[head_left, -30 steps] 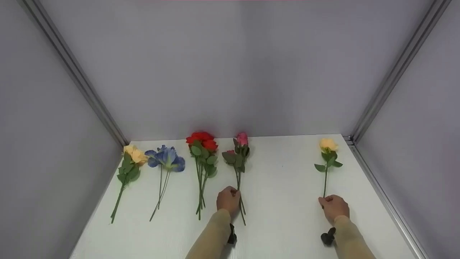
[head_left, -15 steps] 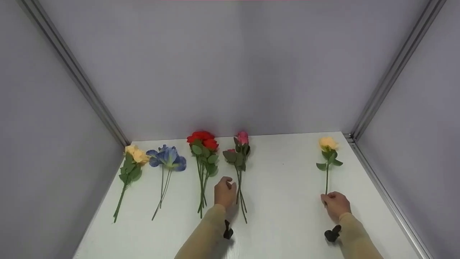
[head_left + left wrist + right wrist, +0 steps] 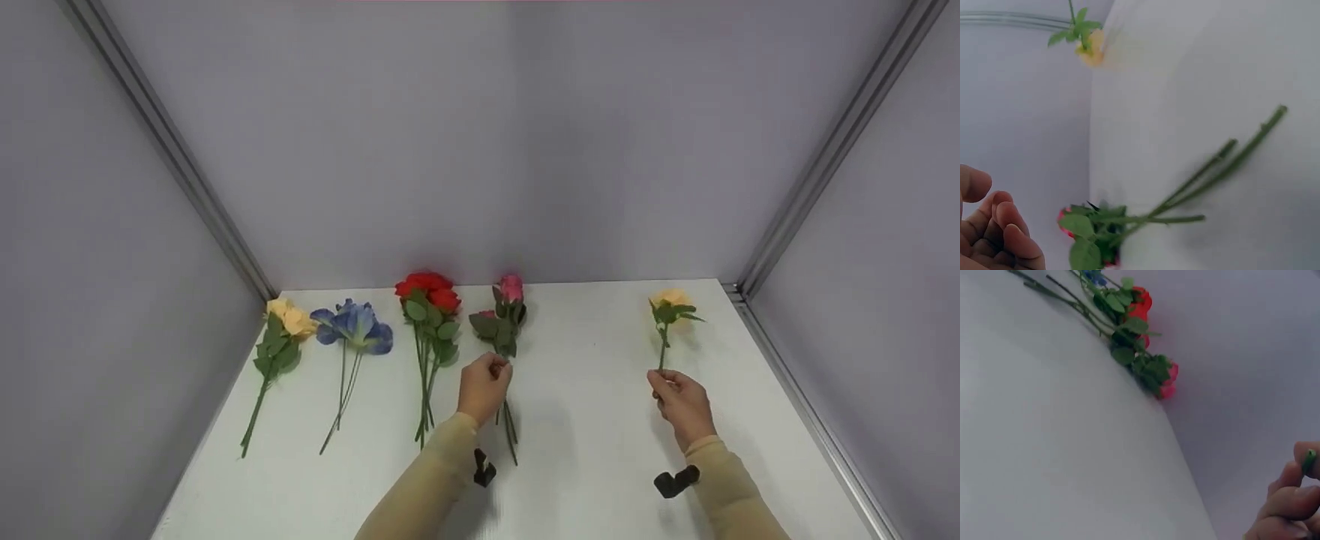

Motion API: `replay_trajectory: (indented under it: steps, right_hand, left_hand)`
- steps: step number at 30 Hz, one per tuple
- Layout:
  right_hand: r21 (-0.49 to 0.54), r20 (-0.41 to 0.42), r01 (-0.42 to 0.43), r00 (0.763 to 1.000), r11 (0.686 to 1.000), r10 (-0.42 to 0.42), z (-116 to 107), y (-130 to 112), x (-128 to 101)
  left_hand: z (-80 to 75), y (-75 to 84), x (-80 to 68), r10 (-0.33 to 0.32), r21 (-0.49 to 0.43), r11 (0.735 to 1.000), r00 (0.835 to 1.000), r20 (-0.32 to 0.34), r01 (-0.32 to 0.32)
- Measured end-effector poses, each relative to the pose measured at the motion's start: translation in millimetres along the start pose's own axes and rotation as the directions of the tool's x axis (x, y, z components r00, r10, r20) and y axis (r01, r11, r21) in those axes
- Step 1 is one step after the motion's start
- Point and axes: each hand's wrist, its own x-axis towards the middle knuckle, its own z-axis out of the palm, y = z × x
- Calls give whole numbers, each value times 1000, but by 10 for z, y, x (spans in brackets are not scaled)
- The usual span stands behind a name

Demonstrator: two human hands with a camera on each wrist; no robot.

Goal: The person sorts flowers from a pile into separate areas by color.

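Yellow fabric rose on its thin green stem is pinched by the right hand. Left hand curls its fingers around the pink fabric roses.

1. Found no readable text, label, brand, number or sign in any view.
2. Saw only plain surfaces on the bench and on the walls behind it, with nothing printed or written.

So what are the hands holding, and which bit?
The right hand pinches the yellow rose near the bottom of its stem. The left hand is at the pink rose stems; whether it grips them cannot be told.
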Motion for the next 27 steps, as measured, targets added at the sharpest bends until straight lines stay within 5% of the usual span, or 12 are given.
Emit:
replay_trajectory:
  steps: [6, 10, 13, 20, 27]
  right_hand:
    - [-10, 20, 123, 992, 992, -122, 218, -245, -188]
    - [-41, 39, 243, 970, 969, -242, 361, -318, -284]
    - [-67, 63, 326, 944, 943, -322, 475, -342, -356]
    - [-147, 141, 483, 874, 863, -466, 735, -354, -511]
    - [-199, 185, 621, 783, 758, -594, 904, -299, -617]
  left_hand:
    - [91, 265, -31, 12, -31, 999, 998, 66, -10]
    - [194, 423, -62, 74, -40, 997, 993, 90, -70]
    - [282, 525, -84, 95, -67, 994, 988, 118, -88]
    - [430, 700, -152, 12, -173, 985, 977, 213, 25]
    - [481, 680, -247, 20, -224, 974, 968, 248, 37]
